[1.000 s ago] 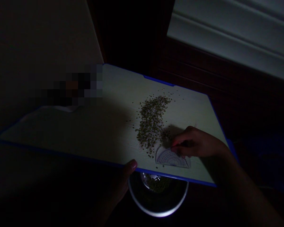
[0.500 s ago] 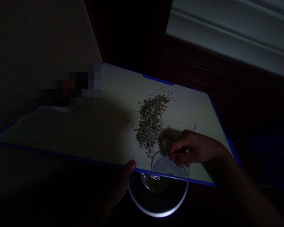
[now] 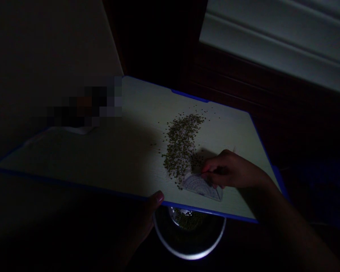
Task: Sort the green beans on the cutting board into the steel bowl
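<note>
A pale board with a blue rim lies across the view. My left hand grips its near edge, thumb on top and the other fingers hidden beneath. In my right hand is a clear half-round protractor, pinched by its curved edge and lying against the board. Small green mung beans are spread in a long patch just beyond and left of the protractor. Below the near edge sits a round bowl with a bright metal rim, partly hidden by the board. More green beans lie inside it.
The scene is very dim. A pale wall rises at the left, and a blurred-out patch covers something near the board's left end. At upper right are pale horizontal panels. A dark blue thing is at the right.
My right hand has moved the protractor slightly up the board, away from the near edge and closer to the beans. My left hand keeps its hold on the board.
</note>
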The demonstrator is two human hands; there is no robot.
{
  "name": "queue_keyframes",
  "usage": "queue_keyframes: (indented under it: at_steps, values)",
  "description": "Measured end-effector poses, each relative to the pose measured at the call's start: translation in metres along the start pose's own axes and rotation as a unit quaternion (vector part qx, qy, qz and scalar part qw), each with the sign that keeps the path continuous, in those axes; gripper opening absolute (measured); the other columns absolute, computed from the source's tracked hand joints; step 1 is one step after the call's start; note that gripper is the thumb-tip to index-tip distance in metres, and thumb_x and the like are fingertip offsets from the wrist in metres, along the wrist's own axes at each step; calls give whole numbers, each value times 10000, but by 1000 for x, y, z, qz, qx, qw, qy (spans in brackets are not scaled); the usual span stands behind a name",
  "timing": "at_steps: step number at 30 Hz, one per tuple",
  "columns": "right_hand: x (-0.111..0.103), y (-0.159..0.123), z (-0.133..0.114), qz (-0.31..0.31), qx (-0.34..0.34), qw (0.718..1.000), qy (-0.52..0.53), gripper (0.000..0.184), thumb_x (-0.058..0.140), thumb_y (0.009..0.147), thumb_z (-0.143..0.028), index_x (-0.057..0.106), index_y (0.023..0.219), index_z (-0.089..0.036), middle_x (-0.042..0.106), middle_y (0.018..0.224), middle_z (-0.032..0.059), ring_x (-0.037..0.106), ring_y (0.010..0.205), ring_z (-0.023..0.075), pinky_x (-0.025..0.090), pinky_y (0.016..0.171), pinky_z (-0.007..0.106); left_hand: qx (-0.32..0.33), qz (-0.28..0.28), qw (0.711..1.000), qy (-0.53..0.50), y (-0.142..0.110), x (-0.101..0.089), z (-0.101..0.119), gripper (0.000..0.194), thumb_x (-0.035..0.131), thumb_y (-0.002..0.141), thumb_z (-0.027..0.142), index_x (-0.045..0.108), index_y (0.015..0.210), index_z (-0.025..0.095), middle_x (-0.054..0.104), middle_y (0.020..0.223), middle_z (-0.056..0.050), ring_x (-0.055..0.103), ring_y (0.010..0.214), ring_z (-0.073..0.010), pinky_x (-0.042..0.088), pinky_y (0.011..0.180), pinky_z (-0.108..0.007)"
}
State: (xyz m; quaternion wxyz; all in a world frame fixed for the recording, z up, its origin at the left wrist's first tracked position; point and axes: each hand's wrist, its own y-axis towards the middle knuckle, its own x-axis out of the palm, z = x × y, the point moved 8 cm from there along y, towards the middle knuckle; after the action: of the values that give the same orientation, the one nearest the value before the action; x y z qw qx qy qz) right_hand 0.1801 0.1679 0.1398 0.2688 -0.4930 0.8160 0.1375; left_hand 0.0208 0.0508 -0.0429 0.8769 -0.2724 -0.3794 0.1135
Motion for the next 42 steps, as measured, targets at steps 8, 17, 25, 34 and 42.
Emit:
queue_keyframes:
  at_steps: [8,17,25,34,42]
  values:
    - [0,0,-7,3,-15,1000,6,192,650,974,-255,738,868,-122,686,593,-6,619,497,74,469,499,147,-19,-11,1000,7,2,4,-1,511,899,613,488,829,983,141,838,1084,-141,632,1283,-454,476,1123,-557]
    - [7,2,-19,-18,-53,998,-29,132,667,939,-184,766,900,-106,699,629,7,604,530,64,433,517,139,-10,6,999,31,-3,4,2,509,878,626,518,835,977,152,846,1049,-133,644,1270,-447,453,1140,-559]
    - [13,2,-19,-44,-50,998,-15,151,662,942,-192,771,904,-94,707,619,22,609,519,69,439,519,139,-52,15,997,50,1,-6,-6,510,881,588,568,823,888,160,852,973,-138,636,1276,-459,483,1109,-548]
    - [14,9,-20,-24,-47,999,-4,185,641,981,-251,750,910,-120,711,638,14,644,540,79,471,538,154,-4,15,1000,23,-6,7,4,466,868,640,500,824,959,163,846,1066,-95,635,1287,-430,474,1121,-550]
    - [6,0,1,-5,59,997,39,159,658,889,-152,634,733,-166,611,524,-62,574,395,63,411,381,123,22,30,999,18,-3,-1,6,547,909,615,481,808,1055,172,821,1178,-103,588,1351,-403,429,1174,-495]
